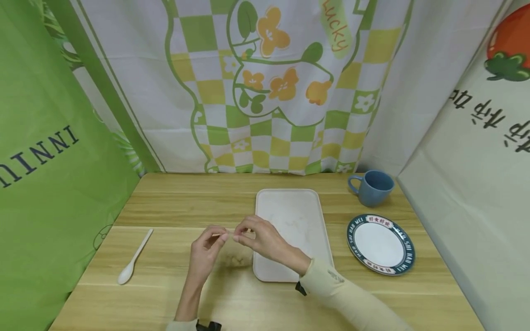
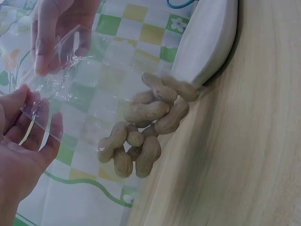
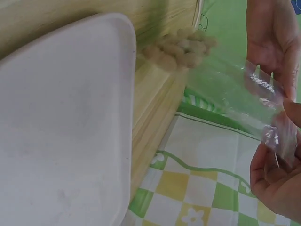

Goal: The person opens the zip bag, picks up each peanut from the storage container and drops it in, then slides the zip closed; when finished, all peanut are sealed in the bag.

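A clear plastic bag (image 2: 84, 96) hangs between my two hands, with several unshelled peanuts (image 2: 149, 112) gathered at its bottom. In the head view the bag is almost invisible against the wood, and the peanuts (image 1: 238, 261) look faint and blurred. My left hand (image 1: 203, 255) pinches one side of the bag's upper edge between thumb and fingers. On the other side, my right hand (image 1: 265, 239) pinches that same edge, close to the left fingertips. Whether the bag's mouth is parted cannot be made out. Beside the peanuts, in the right wrist view, lies a white tray (image 3: 70, 117).
The white tray (image 1: 290, 220) lies under my right forearm. To its right are a plate with a dark green rim (image 1: 407, 248) and, farther back, a blue mug (image 1: 374, 191). A white spoon (image 1: 131, 264) lies at the left. Printed curtains (image 1: 136, 87) surround the wooden table (image 1: 186, 197).
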`<state>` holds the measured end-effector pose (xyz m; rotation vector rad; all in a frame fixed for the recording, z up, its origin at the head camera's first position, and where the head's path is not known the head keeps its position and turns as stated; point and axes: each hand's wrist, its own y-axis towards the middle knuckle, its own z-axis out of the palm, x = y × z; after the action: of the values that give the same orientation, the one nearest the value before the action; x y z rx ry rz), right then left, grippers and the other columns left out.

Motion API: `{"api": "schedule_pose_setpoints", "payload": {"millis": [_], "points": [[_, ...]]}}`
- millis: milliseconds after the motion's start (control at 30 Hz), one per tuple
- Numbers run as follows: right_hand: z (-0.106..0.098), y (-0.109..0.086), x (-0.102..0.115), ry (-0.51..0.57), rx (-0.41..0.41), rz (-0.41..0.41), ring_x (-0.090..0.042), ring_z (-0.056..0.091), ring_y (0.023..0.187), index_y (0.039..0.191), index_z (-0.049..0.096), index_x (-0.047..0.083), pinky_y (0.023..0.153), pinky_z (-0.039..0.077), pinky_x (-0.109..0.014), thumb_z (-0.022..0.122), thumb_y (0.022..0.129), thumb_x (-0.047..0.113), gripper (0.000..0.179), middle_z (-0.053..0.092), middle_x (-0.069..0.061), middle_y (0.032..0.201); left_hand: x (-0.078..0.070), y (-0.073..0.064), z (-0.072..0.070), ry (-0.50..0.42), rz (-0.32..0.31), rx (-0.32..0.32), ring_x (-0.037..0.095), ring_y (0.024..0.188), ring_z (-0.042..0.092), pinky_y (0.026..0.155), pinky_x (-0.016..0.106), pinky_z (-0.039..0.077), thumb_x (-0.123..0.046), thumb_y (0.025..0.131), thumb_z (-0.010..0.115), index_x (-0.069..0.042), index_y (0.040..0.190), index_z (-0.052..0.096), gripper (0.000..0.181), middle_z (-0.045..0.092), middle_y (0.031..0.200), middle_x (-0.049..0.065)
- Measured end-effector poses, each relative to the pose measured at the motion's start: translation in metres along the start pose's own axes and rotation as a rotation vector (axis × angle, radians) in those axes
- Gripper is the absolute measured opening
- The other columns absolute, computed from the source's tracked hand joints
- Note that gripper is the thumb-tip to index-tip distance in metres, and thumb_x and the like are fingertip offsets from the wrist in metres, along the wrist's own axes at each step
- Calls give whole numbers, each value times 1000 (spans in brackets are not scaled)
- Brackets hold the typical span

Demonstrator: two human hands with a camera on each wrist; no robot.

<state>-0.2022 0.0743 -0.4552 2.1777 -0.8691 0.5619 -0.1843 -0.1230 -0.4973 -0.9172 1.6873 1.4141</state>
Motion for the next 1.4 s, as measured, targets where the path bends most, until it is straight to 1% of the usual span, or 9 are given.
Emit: {"api": "schedule_pose_setpoints", "payload": {"millis": [167,333,467,567,833,933,1067,1133,1400], "points": [[-1,-3,-2,21,-28,-3,-8,59,87,92,68,11,79,52,-37,69,89,16,5,64,4,90,-1,0,0,-38,-36,21,17,103,57,92,28,48,-1,92,61,1,101,63,9,60,104,17],[-1,-2,-3,47,-30,-11,-7,59,85,90,69,12,77,52,-40,70,88,16,5,65,4,88,2,-1,1,-53,-4,57,18,98,58,86,26,49,1,91,62,0,99,66,10,61,101,15],[0,-3,-4,69,-33,7,-6,59,85,92,70,13,77,52,-40,70,88,18,6,65,5,89,4,-1,2,-36,14,33,16,95,58,85,24,49,0,91,62,-1,95,67,7,62,99,13],[1,-6,-7,80,-52,14,-6,59,85,91,70,12,77,52,-34,70,88,19,8,65,6,89,3,-1,2,-37,10,15,17,96,58,87,24,48,-1,91,63,-1,95,66,5,62,100,13],[-2,-5,-6,150,-76,6,-5,60,81,86,71,13,73,52,-28,73,85,15,3,66,7,86,2,1,3,-165,-16,58,19,101,57,94,30,46,6,88,63,5,101,66,13,61,100,16],[-3,-5,-5,159,-61,21,-4,60,82,88,71,14,74,53,-28,73,86,18,4,66,8,87,2,3,7,-157,-8,39,19,96,60,89,29,48,5,87,64,6,97,68,10,63,96,16],[-1,-7,-7,169,-80,56,-4,60,81,90,72,14,76,52,-28,71,87,20,6,66,8,88,0,4,8,-93,-12,-38,17,92,61,85,26,48,1,86,67,1,91,70,6,66,93,14],[-1,-8,-8,172,-94,69,-4,59,80,89,72,14,75,52,-29,71,88,20,6,66,9,88,-2,4,7,-85,-28,-52,17,93,61,87,25,48,0,87,67,1,91,70,5,66,94,13],[-3,-8,-8,211,-109,59,-8,58,79,87,72,12,74,52,-35,71,87,20,8,66,8,86,-2,4,7,-154,-42,-13,18,98,61,91,31,48,3,86,67,3,95,69,9,65,98,15]]}}
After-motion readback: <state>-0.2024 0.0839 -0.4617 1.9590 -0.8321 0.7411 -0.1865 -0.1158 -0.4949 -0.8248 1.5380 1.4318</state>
